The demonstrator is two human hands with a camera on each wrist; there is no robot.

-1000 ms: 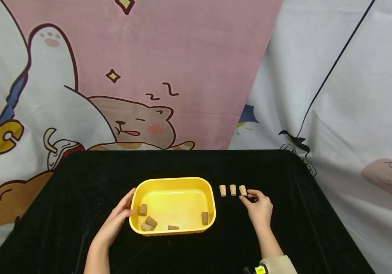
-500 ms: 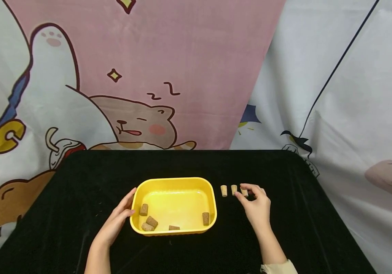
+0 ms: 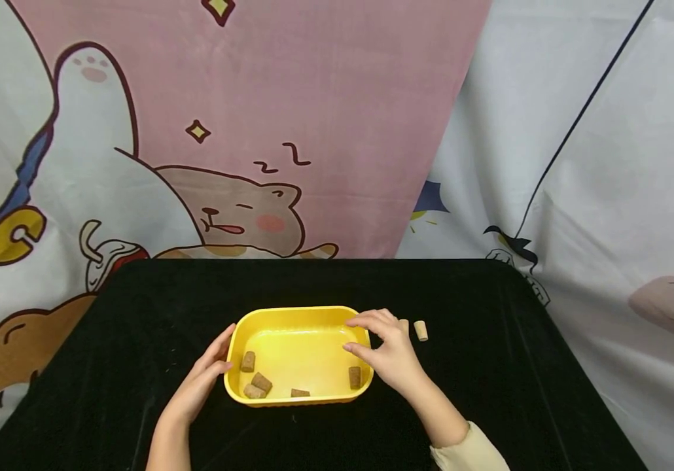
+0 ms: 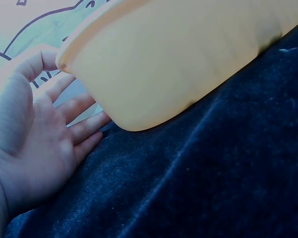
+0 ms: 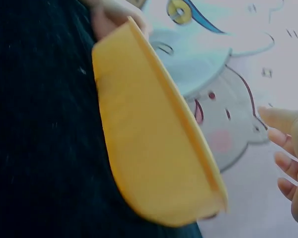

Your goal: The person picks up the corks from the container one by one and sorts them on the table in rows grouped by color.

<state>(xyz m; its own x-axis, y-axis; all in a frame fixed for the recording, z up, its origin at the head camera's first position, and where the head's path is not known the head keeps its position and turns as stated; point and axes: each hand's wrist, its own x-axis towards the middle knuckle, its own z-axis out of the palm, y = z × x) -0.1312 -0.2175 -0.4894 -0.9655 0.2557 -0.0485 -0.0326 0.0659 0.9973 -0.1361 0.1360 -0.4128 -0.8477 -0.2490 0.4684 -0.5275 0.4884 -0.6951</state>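
A yellow tray (image 3: 298, 316) holds several brown corks, one of them (image 3: 354, 377) at its right end. My left hand (image 3: 195, 383) rests at the tray's left side, thumb at the rim and fingers extended along the outer wall. Above the tray's right rim is my right hand (image 3: 389, 353), thumb and index finger apart with nothing visible between them. Just past it stand a pale cork (image 3: 421, 331) and, partly covered by the hand, another pale cork (image 3: 404, 325). The right wrist view shows the right hand (image 5: 293, 153) beside the tray (image 5: 144, 134), its fingers spread and no cork visible.
A black cloth (image 3: 290, 281) covers the table. Behind it hangs a cartoon-printed curtain (image 3: 343, 98) in pink and white, meeting the table's back edge.
My right hand has left the rightmost pale cork and moved left to the tray's right end. The leftmost pale cork is out of sight where the hand now is. My left hand keeps its place.
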